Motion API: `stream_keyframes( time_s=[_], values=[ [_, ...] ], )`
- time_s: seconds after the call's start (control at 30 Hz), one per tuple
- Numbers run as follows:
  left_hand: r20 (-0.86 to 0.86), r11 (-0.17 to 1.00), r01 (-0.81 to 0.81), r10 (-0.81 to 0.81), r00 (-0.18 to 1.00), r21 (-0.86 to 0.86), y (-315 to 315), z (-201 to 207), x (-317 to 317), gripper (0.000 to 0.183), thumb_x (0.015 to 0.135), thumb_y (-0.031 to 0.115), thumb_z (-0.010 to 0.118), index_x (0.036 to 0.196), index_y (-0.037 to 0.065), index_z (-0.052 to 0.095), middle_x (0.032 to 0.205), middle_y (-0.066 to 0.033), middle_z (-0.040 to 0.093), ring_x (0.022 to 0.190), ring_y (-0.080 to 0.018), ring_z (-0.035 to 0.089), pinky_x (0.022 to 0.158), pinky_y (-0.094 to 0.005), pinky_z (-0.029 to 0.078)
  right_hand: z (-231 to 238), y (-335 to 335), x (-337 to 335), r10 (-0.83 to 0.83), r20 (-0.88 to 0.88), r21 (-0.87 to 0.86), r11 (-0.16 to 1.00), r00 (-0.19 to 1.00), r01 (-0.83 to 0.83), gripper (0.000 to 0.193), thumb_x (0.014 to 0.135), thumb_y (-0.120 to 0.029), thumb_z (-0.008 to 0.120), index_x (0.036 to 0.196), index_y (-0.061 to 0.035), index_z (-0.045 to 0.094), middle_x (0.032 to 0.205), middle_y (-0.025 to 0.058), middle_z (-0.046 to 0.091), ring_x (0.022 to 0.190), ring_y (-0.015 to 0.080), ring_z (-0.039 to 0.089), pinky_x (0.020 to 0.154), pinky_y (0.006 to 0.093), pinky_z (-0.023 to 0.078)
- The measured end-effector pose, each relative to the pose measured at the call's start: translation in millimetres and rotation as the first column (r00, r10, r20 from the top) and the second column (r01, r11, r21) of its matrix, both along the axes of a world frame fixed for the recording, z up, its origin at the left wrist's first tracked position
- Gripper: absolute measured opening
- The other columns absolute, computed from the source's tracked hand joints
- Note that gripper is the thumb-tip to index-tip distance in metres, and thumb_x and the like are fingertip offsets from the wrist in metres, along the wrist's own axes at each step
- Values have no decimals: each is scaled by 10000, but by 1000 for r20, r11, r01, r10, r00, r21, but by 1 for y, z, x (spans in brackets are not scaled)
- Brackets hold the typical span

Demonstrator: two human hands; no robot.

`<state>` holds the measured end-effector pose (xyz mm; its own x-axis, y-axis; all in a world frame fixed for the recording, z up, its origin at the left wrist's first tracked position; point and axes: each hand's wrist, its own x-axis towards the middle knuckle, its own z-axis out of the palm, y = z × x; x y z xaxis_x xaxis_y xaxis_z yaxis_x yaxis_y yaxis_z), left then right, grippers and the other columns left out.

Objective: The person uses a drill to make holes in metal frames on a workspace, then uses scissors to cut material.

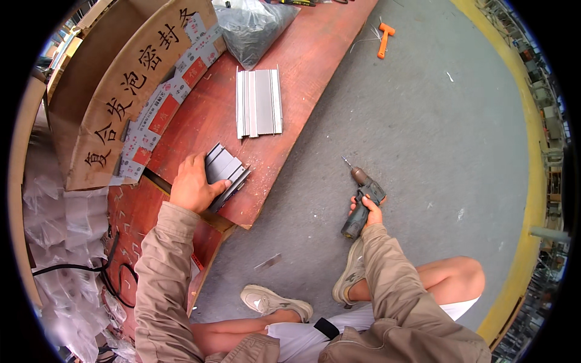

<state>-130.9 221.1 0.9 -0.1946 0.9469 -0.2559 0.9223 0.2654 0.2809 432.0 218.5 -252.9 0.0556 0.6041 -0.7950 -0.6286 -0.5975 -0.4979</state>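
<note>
My left hand (192, 185) grips a short grey aluminium profile (223, 163) at the near corner of the red tabletop (296, 85), thumb across its top and fingers along its far-left side. Off the table's right edge, my right hand (371, 214) is wrapped around the handle of a dark cordless drill (370, 189), whose thin bit points up and left, away from the profile. Farther back on the table lies a wider silver aluminium profile (260, 101), touched by neither hand. Light shavings are scattered around the held piece.
A large cardboard box (124, 100) with printed tape stands along the table's left side. Behind the silver profile sits a filled clear plastic bag (254, 30). On the grey floor lies an orange hammer-shaped tool (384, 41). A black cable (109, 272) hangs near plastic-wrapped goods (54, 224) at left.
</note>
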Motion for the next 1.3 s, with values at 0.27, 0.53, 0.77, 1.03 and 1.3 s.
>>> stream_keyframes(
  time_s=[0.27,0.53,0.77,1.03,1.3],
  values=[
    [108,982,-43,23,994,186,-4,30,27,875,870,390,1092,1541,30,661,1344,-237,814,1273,-490,794,1073,-582,641,-9,10,8,371,460,-409,895,807,-178,568,1151,-546,857,1484,-94,770,1255,204,868,963,390,863,843,603,731],
    [29,929,145,-164,986,340,2,39,26,544,987,145,934,1475,36,719,1267,-225,763,1193,-488,762,1032,-604,619,45,27,17,898,438,-816,419,47,-399,947,1179,-828,613,1272,69,902,988,232,908,983,385,926,830,540,706],
    [312,989,-113,79,947,93,4,63,21,531,1056,294,935,1455,-4,752,1269,-265,845,1141,-448,841,1023,-516,665,113,51,-40,636,558,-794,223,-533,-565,735,1200,-676,704,1189,33,898,963,212,906,948,290,912,888,503,689],
    [818,931,-336,302,490,-143,-1,32,10,663,1082,282,915,1545,-136,689,1324,-194,847,1198,-249,823,1058,-416,659,228,53,-203,749,551,173,330,369,-928,466,1221,-451,810,1333,-4,881,1079,116,913,967,143,808,884,355,653],
    [901,906,-344,344,263,-245,-12,-27,13,687,1114,243,895,1607,-149,620,1378,-196,821,1227,-255,807,1094,-418,657,222,45,-277,691,723,-121,142,11,-983,469,1172,-507,818,1227,-43,858,1073,191,905,998,372,870,942,498,664]
  ],
)
